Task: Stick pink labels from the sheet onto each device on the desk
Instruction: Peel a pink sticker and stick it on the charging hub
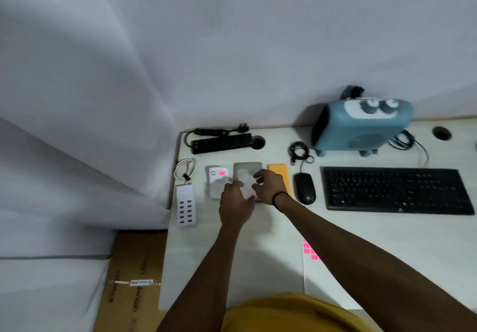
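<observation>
Both hands over grey device (pixel 247 174) mid-surface: left hand (pixel 236 202) resting on near-left part, right hand (pixel 268 186) on right edge, fingers curled; actual grip can't tell. Pink bit (pixel 254 193) visible between hands. Label sheet (pixel 313 262) near edge, partly under right forearm. White device (pixel 216 180) just left, pink label (pixel 222 173) on it.

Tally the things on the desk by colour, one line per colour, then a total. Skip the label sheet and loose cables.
Black: 3 — power strip, mouse, keyboard
White: 2 — USB charger, small device
Silver: 1 — drive
Orange: 1 — slab
Blue: 1 — speaker
Total: 8
</observation>
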A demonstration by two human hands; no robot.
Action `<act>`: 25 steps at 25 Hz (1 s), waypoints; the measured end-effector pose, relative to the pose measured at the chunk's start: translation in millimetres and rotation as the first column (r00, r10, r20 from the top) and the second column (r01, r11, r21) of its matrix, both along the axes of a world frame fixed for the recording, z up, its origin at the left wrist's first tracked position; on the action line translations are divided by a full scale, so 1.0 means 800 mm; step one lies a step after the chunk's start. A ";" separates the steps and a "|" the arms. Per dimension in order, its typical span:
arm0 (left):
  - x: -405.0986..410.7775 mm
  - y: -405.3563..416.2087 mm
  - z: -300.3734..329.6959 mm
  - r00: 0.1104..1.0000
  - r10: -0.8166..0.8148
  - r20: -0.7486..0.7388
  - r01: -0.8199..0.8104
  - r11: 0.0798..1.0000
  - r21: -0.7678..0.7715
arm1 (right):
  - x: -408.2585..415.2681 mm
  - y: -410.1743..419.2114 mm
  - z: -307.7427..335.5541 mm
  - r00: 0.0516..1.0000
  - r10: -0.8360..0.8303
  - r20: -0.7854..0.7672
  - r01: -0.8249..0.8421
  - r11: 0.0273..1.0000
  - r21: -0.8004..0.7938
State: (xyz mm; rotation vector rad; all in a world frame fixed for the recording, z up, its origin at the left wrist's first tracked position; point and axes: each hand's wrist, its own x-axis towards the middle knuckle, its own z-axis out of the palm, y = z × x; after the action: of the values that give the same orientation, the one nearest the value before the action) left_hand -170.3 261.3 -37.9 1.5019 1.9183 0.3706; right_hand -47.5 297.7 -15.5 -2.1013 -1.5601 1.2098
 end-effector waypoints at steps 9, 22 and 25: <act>0.122 -0.097 -0.056 0.976 -0.132 0.175 0.200 0.864 -0.461 | 0.199 -0.215 -0.051 0.976 0.017 0.218 0.038 0.969 -0.246; 0.187 -0.166 -0.084 0.941 0.252 0.226 -0.067 0.793 -0.606 | 0.213 -0.272 -0.093 0.870 0.441 0.222 -0.299 0.828 -0.475; 0.202 -0.178 -0.087 0.926 0.296 0.233 -0.088 0.771 -0.631 | 0.223 -0.268 -0.093 0.885 0.427 0.186 -0.307 0.835 -0.456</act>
State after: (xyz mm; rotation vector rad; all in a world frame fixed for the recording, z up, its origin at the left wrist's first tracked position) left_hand -8.9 119.2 -107.6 0.7594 1.6993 0.0516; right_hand 131.1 83.2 -89.6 -2.3896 -2.0717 1.5432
